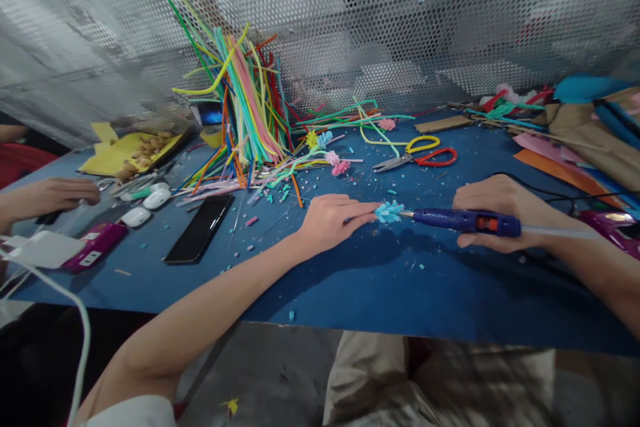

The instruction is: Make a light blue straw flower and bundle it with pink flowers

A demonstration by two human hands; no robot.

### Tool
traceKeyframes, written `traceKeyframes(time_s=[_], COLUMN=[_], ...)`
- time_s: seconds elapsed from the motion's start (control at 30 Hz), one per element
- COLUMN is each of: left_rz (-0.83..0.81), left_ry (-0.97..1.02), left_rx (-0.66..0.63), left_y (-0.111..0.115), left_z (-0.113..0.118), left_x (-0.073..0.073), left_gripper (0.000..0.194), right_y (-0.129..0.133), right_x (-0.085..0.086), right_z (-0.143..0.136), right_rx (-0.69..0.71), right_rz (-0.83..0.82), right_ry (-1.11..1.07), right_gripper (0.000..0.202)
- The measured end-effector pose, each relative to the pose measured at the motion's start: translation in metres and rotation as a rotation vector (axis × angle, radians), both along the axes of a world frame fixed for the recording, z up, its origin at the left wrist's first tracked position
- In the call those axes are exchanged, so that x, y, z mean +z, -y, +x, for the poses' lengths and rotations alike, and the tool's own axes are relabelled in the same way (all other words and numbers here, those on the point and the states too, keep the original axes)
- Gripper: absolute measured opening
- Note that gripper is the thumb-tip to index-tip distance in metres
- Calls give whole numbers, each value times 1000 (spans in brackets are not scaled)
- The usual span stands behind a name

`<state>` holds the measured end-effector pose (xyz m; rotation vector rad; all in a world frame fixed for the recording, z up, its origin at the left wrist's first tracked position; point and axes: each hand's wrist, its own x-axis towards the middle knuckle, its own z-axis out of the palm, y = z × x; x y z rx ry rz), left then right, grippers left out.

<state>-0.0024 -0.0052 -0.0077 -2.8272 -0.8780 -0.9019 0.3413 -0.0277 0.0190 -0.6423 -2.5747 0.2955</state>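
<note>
Between the fingertips of my left hand (331, 221) is a light blue pipe-cleaner flower (389, 212), held over the table. My right hand (505, 207) is wrapped round a dark blue glue gun (445, 219), with a glue stick (555, 232) poking out of its back end. The gun's metal nozzle meets the right side of the flower, or comes very near it; I cannot tell which. Beyond my hands lie scissors (413, 155) with yellow and red handles. Small finished-looking tufts, a pink one (341, 167) and a yellow one (312, 140), rest among loose pipe cleaners.
A tall bunch of coloured pipe cleaners (245, 100) stands against the perforated metal screen (400, 20). A black phone (199, 229), a purple power strip (95, 247) and a white charger lie left. Another person's hand (55, 197) is at far left. Coloured paper (565, 177) lies right.
</note>
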Motion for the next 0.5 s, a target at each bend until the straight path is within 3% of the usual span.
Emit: traceKeyframes(time_s=[0.5], left_rz=[-73], left_ry=[30], left_rx=[11], left_y=[3], left_z=[1], left_x=[2], left_gripper=[29], right_y=[1], right_x=[1], right_z=[-1], right_rx=[-16], right_rz=[26], right_ry=[66], right_gripper=[35])
